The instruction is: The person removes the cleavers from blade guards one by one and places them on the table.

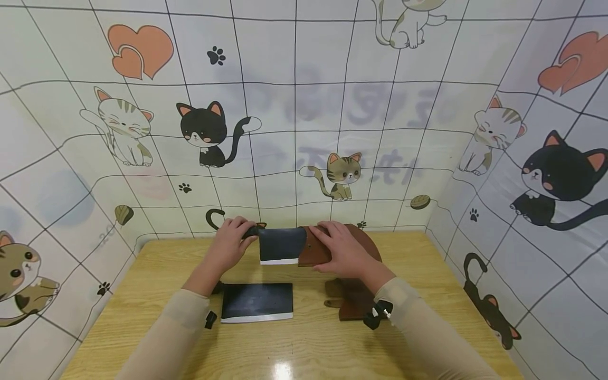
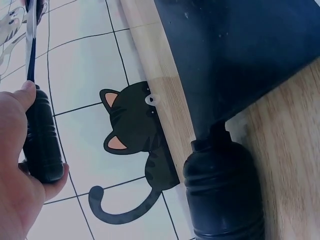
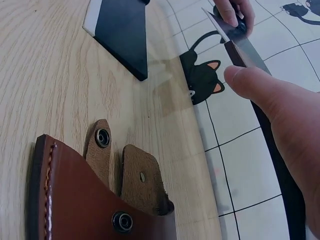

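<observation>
My left hand (image 1: 229,245) grips the black ridged handle (image 2: 42,135) of a cleaver (image 1: 281,244), raised above the table's far side. The dark blade, with its pale cutting edge downward, reaches into a brown leather sheath (image 1: 311,252). With my right hand (image 1: 349,253) I hold that sheath, thumb on the near face; the fingers behind are partly hidden. Below the left arm lies a second cleaver (image 1: 257,302), its handle partly covered by the arm. A second brown leather sheath (image 1: 351,311) lies under the right forearm, its two straps (image 3: 102,140) spread open.
The wooden table (image 1: 294,348) carries the loose cleaver and sheath. A white tiled-pattern sheet (image 1: 285,105) printed with cartoon cats stands round its back and sides, close behind both hands.
</observation>
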Available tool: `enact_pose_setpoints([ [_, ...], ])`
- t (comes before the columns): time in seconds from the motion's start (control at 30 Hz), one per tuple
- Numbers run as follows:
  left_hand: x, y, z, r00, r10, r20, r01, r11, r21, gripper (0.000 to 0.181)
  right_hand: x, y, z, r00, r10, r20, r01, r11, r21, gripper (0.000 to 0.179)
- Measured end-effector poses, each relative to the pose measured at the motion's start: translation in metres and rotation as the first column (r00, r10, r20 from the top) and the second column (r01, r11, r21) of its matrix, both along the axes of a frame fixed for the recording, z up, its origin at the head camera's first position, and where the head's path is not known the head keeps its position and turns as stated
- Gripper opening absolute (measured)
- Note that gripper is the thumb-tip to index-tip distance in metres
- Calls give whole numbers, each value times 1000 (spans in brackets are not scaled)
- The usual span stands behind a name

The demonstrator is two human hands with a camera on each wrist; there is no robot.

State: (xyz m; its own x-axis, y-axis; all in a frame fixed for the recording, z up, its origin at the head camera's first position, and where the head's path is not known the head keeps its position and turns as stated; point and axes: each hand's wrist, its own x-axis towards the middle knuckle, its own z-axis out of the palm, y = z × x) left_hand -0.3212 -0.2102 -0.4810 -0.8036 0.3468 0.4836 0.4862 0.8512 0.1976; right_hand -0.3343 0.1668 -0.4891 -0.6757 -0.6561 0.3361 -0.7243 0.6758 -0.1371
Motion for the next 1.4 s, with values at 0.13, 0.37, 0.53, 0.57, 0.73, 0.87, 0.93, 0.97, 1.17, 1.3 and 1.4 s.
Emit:
enact_pose_setpoints([
  [0.13, -1, -2, 1, 1000, 14, 22, -13, 999, -31, 42, 0, 2, 1, 1000, 17, -7, -17, 1000, 17, 113],
  [0.37, 1, -2, 1, 996, 73, 53, -70, 995, -67, 44, 2, 3, 0, 1000, 20, -6, -20, 999, 37, 116],
  [0.53, 1, -4, -1, 997, 62, 55, -59, 997, -39, 44, 1, 5, -2, 1000, 12, 10, -13, 1000, 26, 116],
  [0.57, 1, -5, -2, 997, 54, 52, -53, 998, -28, 44, 1, 6, -2, 1000, 6, 17, -7, 1000, 24, 116],
  [0.73, 0, -11, -5, 998, 33, 58, -33, 999, -1, 43, 1, 9, -2, 1000, -15, 20, 14, 999, 41, 115],
  [0.87, 0, -12, -4, 997, 27, 68, -27, 1000, -4, 43, 0, 11, -2, 1000, -9, 18, 9, 999, 43, 115],
  [0.93, -1, -12, -4, 997, 24, 76, -24, 1000, -4, 43, -1, 12, -3, 1000, -11, 23, 10, 999, 42, 115],
  [0.97, -2, -13, -5, 997, 20, 78, -20, 1000, -1, 42, -1, 12, -4, 1000, -12, 25, 11, 999, 42, 115],
  [1.17, -5, -19, -8, 996, 13, 88, -14, 1000, 16, 41, -3, 17, -5, 1000, -13, 15, 13, 999, 38, 116],
  [1.3, -7, -23, -9, 996, 13, 90, -15, 1000, 14, 41, -4, 19, -5, 1000, -18, 15, 17, 999, 35, 116],
  [1.4, -8, -25, -9, 996, 6, 94, -8, 1000, 19, 42, -5, 21, -5, 1000, -18, 21, 17, 999, 33, 116],
])
